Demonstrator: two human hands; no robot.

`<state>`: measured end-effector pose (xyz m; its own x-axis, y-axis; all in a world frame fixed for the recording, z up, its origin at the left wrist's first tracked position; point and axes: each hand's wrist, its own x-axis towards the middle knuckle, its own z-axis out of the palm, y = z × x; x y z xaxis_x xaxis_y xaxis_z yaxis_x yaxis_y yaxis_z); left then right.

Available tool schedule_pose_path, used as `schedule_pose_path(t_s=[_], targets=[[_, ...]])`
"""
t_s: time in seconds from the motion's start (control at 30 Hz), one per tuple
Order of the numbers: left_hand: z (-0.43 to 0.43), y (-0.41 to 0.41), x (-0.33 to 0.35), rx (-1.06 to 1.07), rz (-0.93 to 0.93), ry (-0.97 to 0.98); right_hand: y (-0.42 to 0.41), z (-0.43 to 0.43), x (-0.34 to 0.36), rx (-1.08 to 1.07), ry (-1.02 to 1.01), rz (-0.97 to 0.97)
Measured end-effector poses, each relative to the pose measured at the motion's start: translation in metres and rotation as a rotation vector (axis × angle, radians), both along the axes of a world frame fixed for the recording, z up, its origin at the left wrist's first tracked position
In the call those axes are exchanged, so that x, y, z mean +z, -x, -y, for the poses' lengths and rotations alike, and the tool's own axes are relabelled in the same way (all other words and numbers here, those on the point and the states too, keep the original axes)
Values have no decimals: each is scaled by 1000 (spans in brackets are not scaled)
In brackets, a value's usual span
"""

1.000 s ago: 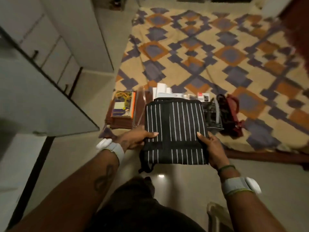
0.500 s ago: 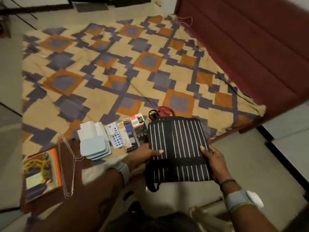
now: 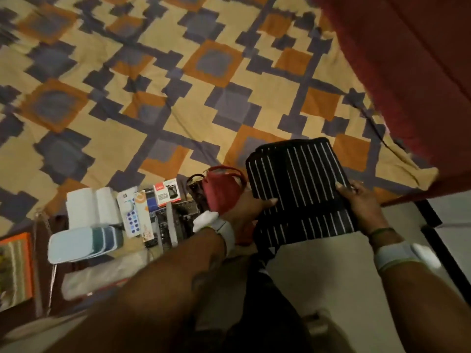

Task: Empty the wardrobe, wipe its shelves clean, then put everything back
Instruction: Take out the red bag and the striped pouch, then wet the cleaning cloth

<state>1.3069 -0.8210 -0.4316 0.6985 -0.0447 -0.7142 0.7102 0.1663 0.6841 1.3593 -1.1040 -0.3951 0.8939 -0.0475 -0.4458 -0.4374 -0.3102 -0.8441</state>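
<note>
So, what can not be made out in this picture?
Head view:
red bag: lower part hidden behind the left hand.
right hand: fingers hidden under the striped cloth.
orange-edged book: cut off by left edge.
small boxes: print too blurred.

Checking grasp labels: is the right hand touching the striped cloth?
Touching. Head view: the right hand grips the striped cloth at its right edge, thumb on top.

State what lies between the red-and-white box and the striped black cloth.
Head view: a red bag sits there, beside the striped black cloth.
</note>
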Motion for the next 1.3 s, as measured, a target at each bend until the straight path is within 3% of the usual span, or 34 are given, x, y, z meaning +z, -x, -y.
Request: schedule_pose_path(t_s=[0.07,0.3,0.57,0.63,0.87,1.0,1.2,1.3], targets=[[36,-47,-37,28,-41,-32,-57,29,-17,17,9,0],[59,-127,-95,44,-123,-145,-140,57,-93,48,47,47],[33,-97,-243,118,-457,-294,-124,16,-250,76,49,-202],[36,-94,-248,142,-480,-379,-120,10,-283,101,90,-240],[44,-96,-218,-62,-384,-576,-129,4,-303,279,395,-306],[29,-72,-148,-182,-260,-639,-121,-14,-258,427,538,-353],[-3,-14,-58,-317,-157,-714,-72,-61,-187,675,534,-228],[-24,39,-25,-271,-118,-794,-23,-92,-139,786,504,-155]])
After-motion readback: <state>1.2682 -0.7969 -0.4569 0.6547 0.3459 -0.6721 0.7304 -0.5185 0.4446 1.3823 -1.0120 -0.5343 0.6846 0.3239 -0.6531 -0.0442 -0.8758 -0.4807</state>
